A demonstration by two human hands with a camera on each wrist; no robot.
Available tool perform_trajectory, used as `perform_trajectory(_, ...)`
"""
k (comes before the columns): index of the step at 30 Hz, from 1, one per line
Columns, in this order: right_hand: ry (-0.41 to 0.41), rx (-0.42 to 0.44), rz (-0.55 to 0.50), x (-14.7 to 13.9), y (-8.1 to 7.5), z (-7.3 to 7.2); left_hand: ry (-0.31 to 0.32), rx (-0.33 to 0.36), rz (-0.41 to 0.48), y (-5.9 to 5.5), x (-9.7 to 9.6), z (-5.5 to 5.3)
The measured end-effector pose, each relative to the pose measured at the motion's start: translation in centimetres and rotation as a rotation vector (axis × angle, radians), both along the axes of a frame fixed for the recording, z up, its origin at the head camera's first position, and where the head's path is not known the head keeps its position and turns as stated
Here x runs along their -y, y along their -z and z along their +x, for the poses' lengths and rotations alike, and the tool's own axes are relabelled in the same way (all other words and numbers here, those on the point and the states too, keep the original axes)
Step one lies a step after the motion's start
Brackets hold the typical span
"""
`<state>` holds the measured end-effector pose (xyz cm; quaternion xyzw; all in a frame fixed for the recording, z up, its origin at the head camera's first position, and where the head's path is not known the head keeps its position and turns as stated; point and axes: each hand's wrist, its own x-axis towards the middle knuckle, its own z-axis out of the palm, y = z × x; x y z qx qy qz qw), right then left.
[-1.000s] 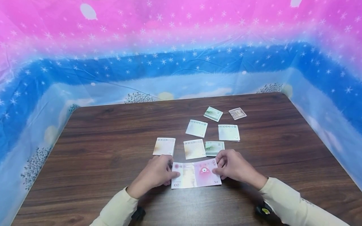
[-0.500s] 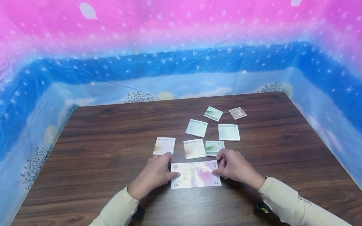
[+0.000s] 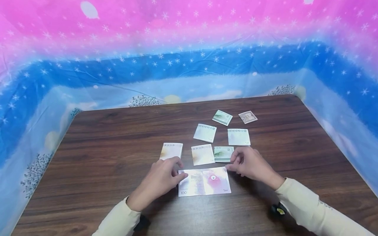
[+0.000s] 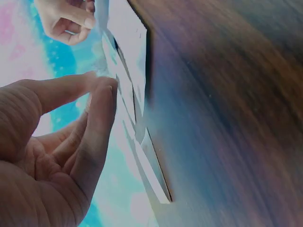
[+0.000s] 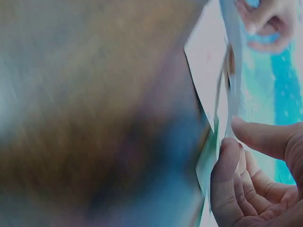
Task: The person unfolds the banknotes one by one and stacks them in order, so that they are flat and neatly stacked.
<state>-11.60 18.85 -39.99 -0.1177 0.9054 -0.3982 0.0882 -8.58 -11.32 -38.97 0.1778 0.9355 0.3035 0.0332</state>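
A pink 100 banknote (image 3: 203, 182) with a crease down its middle lies unfolded, face up on the wooden table. At its left end is my left hand (image 3: 159, 178), thumb over the corner and index finger apart from the thumb in the head view. My right hand (image 3: 251, 164) hovers by the note's upper right corner, fingers loosely bent. Between the right thumb (image 5: 265, 137) and index finger (image 5: 225, 165) nothing is visible. Just beyond the note lie a folded pale note (image 3: 203, 154), a folded green note (image 3: 223, 154) and another folded pale note (image 3: 172, 151).
Farther back are two more folded pale notes, one left (image 3: 205, 132) and one right (image 3: 238, 137). Behind them lie a small green note (image 3: 222, 117) and a small brown note (image 3: 248, 117). A snowflake-patterned cloth (image 3: 177, 68) stands around the table (image 3: 103, 154).
Both hands have let go of the pink banknote, which lies flatter now. My right hand has moved up and right, off its end; my left hand has lifted slightly.
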Motion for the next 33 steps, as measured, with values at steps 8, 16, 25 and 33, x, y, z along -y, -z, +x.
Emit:
perform_trajectory(8, 0.088, -0.077, 0.045, -2.9, -0.4, -3.6, -0.005, 0.066, 0.146, -0.1, 1.4, -0.2)
perform_trajectory(16, 0.179, -0.131, 0.16, -5.5, 0.5, -6.9, -0.067, 0.172, 0.295, -0.2, 2.6, -0.3)
perform_trajectory(25, 0.182, 0.025, 0.179, -5.6, 0.9, -8.9, -0.093, 0.199, 0.32, -0.1, 3.2, -0.3)
perform_trajectory(33, 0.155, 0.048, 0.181, -5.5, 0.8, -9.6, -0.094, 0.2, 0.325, -0.2, 3.2, -0.2)
